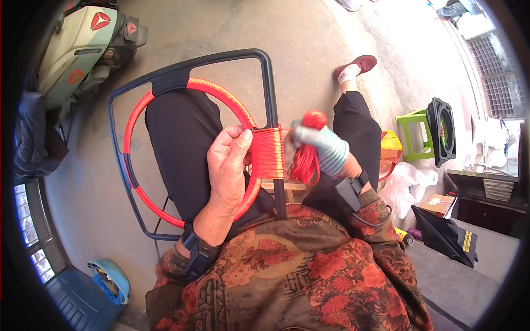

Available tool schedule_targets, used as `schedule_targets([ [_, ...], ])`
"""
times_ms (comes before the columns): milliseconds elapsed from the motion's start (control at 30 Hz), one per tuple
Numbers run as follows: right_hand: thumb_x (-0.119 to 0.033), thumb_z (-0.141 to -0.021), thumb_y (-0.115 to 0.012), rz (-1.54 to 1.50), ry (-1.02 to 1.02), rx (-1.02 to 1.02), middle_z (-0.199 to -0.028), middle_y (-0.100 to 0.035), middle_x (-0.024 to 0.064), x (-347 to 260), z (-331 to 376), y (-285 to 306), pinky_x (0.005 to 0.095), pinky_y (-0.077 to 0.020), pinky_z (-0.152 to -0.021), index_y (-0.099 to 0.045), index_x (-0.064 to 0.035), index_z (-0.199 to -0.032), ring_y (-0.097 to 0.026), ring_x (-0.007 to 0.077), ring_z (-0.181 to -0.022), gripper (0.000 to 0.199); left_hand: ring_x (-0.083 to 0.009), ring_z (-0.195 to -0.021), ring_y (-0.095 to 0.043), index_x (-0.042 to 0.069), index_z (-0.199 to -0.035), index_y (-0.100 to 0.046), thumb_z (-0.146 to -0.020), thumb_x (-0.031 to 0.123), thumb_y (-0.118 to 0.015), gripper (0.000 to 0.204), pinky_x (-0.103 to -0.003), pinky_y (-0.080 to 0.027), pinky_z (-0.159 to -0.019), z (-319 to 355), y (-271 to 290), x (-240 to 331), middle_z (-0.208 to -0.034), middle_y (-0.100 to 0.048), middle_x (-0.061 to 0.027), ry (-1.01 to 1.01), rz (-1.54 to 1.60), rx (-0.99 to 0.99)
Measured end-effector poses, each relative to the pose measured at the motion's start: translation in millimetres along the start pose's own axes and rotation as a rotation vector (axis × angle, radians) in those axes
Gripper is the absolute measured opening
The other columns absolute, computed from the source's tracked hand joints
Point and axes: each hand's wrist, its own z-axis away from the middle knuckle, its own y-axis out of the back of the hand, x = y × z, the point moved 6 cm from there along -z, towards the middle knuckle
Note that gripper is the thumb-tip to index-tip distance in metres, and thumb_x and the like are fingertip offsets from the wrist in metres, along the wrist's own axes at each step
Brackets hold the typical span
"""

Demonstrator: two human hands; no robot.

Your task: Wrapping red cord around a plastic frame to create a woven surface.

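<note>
A black frame (pixel 270 88) with rounded corners lies across my lap, and inside it is a ring (pixel 218 92) wound with glossy red-orange cord. Tight rows of cord form a wrapped band (pixel 268 154) that joins the ring to the frame's right bar. My left hand (pixel 227 157), bare, pinches the band's upper left edge between thumb and fingers. Just right of the band, my right hand (pixel 320 144) wears a pale striped glove and is closed around a bundle of red cord (pixel 305 165). A short strand runs from the band's top toward that hand. The gloved fingers are partly blurred.
A pale engine-like machine (pixel 83 49) stands at the far left. To the right are a green stool (pixel 413 132) with a black frame leaning on it, a white plastic bag (pixel 406 187) and a black folded umbrella-like item (pixel 446 234). A light-blue basin (pixel 113 278) sits lower left.
</note>
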Motion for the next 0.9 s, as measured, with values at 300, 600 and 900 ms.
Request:
schedule_targets([
  [300,-0.031,-0.096,-0.056,-0.884,0.279,-0.115,-0.08,-0.057,0.0062,-18.4,-16.5,-3.6,0.0312,-0.0495,-0.07,-0.051,-0.0081,-0.079,-0.057,0.0228,-0.077,0.029,-0.0143,-0.085,-0.065,-0.001,-0.113,-0.052,-0.096,0.011,-0.056,0.021,-0.029,-0.054,-0.077,4.3,-19.5,-4.7,-0.1,-0.064,-0.0096,0.148,0.039,-0.159],
  [600,-0.026,-0.089,-0.062,0.055,0.105,0.189,-0.059,-0.05,0.0011,-9.7,-16.3,5.4,0.0277,-0.0414,-0.053,-0.054,-0.0084,-0.074,-0.051,0.0129,-0.053,0.025,-0.0212,-0.086,-0.066,-0.003,-0.121,-0.042,-0.094,0.007,-0.056,0.032,-0.032,-0.056,-0.076,12.9,-30.9,-6.4,-0.101,-0.064,-0.0156,0.236,0.086,-0.243],
  [900,-0.02,-0.088,-0.064,0.331,-0.054,0.16,-0.066,-0.055,0.0005,-14.9,7.6,-12.8,0.0258,-0.0432,-0.054,-0.059,-0.0025,-0.08,-0.052,0.0087,-0.057,0.02,-0.0103,-0.083,-0.064,0.0,-0.104,-0.05,-0.09,-0.004,-0.06,0.018,-0.022,-0.052,-0.073,20.1,-5.1,-3.0,-0.091,-0.066,-0.0091,-0.084,-0.183,-0.012],
])
